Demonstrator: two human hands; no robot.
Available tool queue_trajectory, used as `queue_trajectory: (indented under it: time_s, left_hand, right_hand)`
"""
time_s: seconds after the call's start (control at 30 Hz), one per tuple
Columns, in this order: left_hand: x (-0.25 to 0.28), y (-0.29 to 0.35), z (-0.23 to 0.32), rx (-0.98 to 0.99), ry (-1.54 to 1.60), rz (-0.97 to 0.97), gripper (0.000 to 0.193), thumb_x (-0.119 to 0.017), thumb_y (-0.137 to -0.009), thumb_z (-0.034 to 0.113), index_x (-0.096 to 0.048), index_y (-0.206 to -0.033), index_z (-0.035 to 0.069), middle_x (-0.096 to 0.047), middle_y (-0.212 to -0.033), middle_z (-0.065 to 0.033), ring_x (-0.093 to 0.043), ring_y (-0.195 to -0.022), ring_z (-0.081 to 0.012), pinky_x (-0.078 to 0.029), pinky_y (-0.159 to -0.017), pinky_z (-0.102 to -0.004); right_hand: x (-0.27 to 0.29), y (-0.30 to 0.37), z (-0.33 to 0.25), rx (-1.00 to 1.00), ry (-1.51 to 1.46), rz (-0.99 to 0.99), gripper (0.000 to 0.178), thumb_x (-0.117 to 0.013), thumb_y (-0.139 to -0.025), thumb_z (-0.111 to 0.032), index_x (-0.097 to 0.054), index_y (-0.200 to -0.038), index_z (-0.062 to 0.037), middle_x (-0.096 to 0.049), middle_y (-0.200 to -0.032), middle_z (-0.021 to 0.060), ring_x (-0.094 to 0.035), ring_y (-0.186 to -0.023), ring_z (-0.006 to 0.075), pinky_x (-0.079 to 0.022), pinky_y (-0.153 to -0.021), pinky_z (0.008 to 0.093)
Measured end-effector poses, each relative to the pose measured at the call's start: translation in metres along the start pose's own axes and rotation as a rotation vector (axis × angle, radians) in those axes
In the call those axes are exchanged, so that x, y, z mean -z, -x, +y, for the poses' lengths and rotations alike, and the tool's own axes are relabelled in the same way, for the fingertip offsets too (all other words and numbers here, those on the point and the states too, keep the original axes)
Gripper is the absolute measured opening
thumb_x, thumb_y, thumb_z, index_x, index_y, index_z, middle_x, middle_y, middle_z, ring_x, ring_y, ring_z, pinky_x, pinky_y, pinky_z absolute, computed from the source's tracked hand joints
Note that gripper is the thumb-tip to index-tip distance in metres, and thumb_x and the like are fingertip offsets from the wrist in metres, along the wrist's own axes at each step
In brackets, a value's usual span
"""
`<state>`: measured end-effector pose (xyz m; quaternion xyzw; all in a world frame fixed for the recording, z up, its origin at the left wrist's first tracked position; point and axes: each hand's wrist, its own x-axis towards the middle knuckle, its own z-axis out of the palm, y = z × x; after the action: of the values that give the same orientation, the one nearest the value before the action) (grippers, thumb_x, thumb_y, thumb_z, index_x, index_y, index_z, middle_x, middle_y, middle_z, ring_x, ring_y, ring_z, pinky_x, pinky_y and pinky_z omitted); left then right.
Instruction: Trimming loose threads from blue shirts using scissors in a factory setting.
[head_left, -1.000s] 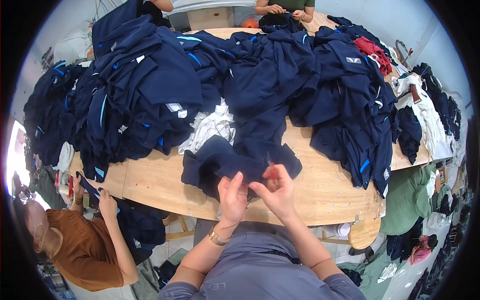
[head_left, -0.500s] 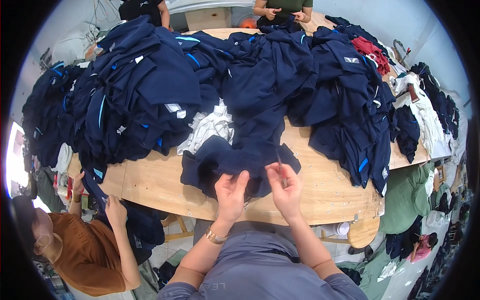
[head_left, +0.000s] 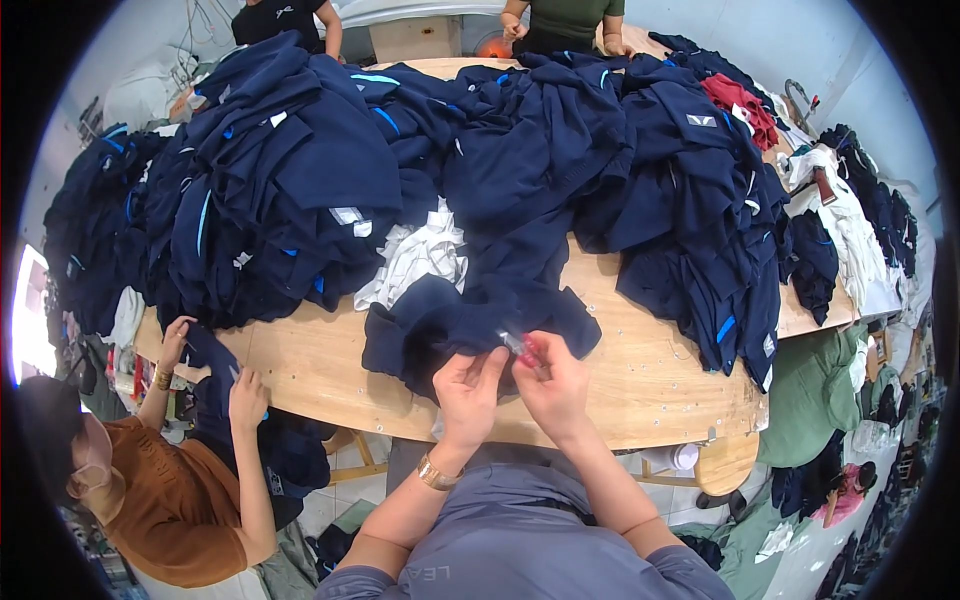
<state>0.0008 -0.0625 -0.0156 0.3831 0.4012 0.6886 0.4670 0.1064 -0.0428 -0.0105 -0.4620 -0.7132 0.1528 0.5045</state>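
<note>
A navy garment (head_left: 420,325) lies bunched at the table's near edge, in front of me. My left hand (head_left: 467,395) is closed at its near edge, thumb against bent fingers, with a bit of the cloth in the pinch. Close beside it, my right hand (head_left: 553,385) grips small red-handled thread snips (head_left: 526,351). Their pale blades, blurred, point up and left over the cloth, just above my left fingertips. Whether a thread lies between the blades I cannot make out.
Large heaps of navy garments (head_left: 300,170) cover the table (head_left: 320,365) left, behind and right. A white cloth (head_left: 425,255) lies beyond my garment. At left a co-worker in a brown shirt (head_left: 170,495) handles navy cloth. Two people stand across the table. A red cloth (head_left: 742,108) sits far right.
My right hand has moved left and tilted the snips from upright down toward the cloth by my left hand. The left co-worker's hands have shifted, and the people opposite have moved their arms.
</note>
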Motion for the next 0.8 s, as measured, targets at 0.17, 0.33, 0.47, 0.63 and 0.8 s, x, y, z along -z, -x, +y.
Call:
queue_trajectory:
  time_s: [0.17,0.33,0.47,0.63,0.8]
  left_hand:
    - [0.007,-0.003,-0.008,0.104,0.184,0.015,0.021,-0.060,-0.086,0.008,-0.058,-0.103,-0.004,-0.063,-0.095,-0.0059,-0.055,-0.082,-0.0068,-0.044,-0.075,-0.0199]
    - [0.010,-0.003,-0.010,0.039,0.095,0.029,0.020,-0.059,-0.086,0.007,-0.058,-0.103,-0.004,-0.063,-0.096,-0.0066,-0.055,-0.084,-0.0075,-0.044,-0.077,-0.0206]
    - [0.000,0.002,0.001,-0.013,0.002,-0.005,0.019,-0.058,-0.085,0.000,-0.058,-0.104,-0.005,-0.062,-0.100,-0.0076,-0.056,-0.090,-0.0096,-0.044,-0.080,-0.0211]
    - [0.002,0.004,-0.004,-0.065,-0.021,-0.034,0.022,-0.057,-0.085,-0.002,-0.056,-0.107,-0.005,-0.062,-0.101,-0.0074,-0.056,-0.090,-0.0096,-0.044,-0.081,-0.0208]
    - [-0.001,0.001,-0.003,0.019,0.043,0.030,0.019,-0.059,-0.086,0.003,-0.058,-0.103,-0.004,-0.061,-0.096,-0.0049,-0.055,-0.086,-0.0076,-0.043,-0.078,-0.0202]
  right_hand:
    - [0.009,0.001,-0.006,-0.714,-0.942,0.002,0.006,-0.056,-0.087,-0.007,-0.055,-0.091,-0.0017,-0.051,-0.064,-0.0060,-0.042,-0.050,-0.0005,-0.033,-0.042,0.0163]
    - [0.005,0.006,-0.003,-0.623,-0.801,0.011,0.006,-0.056,-0.087,-0.007,-0.057,-0.088,-0.0011,-0.052,-0.063,-0.0062,-0.041,-0.050,-0.0017,-0.032,-0.041,0.0163]
    - [0.002,0.003,-0.006,-0.263,-0.273,0.033,0.015,-0.063,-0.078,-0.004,-0.057,-0.092,0.0012,-0.060,-0.066,0.0036,-0.057,-0.052,0.0117,-0.044,-0.046,0.0237]
    - [0.003,-0.002,-0.008,-0.052,-0.045,0.015,0.022,-0.066,-0.072,-0.002,-0.057,-0.091,0.0017,-0.060,-0.066,0.0096,-0.061,-0.054,0.0183,-0.047,-0.050,0.0263]
    - [-0.001,0.004,-0.003,-0.412,-0.487,0.023,0.006,-0.059,-0.083,-0.004,-0.056,-0.088,-0.0010,-0.054,-0.063,-0.0014,-0.046,-0.046,0.0029,-0.034,-0.041,0.0172]
